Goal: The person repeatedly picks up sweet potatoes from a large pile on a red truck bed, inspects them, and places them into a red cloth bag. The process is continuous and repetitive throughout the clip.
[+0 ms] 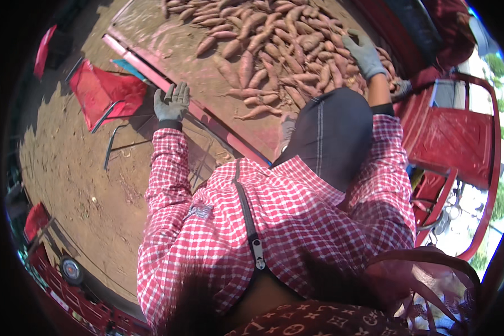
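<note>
A large heap of sweet potatoes [294, 46] covers the dusty cargo bed floor [185, 54] before me. My right hand [364, 56], in a grey glove, reaches to the right side of the heap, its fingers among the roots. Whether they grip one is hard to tell. Out to the left, my left hand [172, 103], gloved alike, is held palm up with nothing in it, near the pink metal side rail [151, 73]. My bent knee [336, 130] in dark trousers stands between me and the heap, with one shoe [287, 131] on the bed.
Beyond the rail, a red folding chair [109, 92] sits on bare soil [80, 168]. Red vehicle framework [453, 130] rises at my right. Someone in dark red clothing [449, 38] is at the upper right. A wheel [71, 270] shows at lower left.
</note>
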`<state>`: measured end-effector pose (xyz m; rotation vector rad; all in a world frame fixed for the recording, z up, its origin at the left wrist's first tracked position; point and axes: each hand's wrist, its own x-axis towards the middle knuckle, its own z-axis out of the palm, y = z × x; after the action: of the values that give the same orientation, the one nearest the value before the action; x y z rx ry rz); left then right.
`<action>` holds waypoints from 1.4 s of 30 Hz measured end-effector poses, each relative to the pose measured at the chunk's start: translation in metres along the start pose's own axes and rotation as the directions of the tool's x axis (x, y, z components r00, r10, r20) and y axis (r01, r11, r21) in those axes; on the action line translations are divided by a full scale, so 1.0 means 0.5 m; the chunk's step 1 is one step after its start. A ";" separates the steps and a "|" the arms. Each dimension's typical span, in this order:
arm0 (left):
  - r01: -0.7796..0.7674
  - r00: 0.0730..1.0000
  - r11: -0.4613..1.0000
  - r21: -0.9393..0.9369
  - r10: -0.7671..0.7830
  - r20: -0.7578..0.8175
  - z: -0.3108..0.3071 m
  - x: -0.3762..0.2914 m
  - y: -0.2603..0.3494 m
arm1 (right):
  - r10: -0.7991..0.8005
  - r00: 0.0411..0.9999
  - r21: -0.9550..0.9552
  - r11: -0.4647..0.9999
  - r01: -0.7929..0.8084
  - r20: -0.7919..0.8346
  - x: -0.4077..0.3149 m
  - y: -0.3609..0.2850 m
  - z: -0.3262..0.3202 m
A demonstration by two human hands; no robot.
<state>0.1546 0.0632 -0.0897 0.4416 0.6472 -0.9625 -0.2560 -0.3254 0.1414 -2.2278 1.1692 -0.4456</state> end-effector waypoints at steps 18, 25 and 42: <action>0.332 0.899 0.615 0.715 -0.436 -0.042 0.105 0.048 -0.237 | 0.523 0.852 0.036 0.851 -0.524 0.026 -0.156 0.341 0.229; 0.296 0.887 0.589 0.752 -0.461 0.013 0.150 0.066 -0.310 | 0.535 0.721 0.278 0.845 -0.457 -0.440 -0.115 0.425 0.171; 0.203 0.829 0.616 0.761 -0.522 0.201 0.253 0.047 -0.553 | 0.124 0.992 0.309 0.944 -0.113 -0.017 -0.011 0.111 0.302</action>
<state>-0.0345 -0.1686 -0.0308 0.7865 -0.0791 -1.6751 -0.2142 -0.2950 -0.0112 -1.8784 1.1580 -0.5784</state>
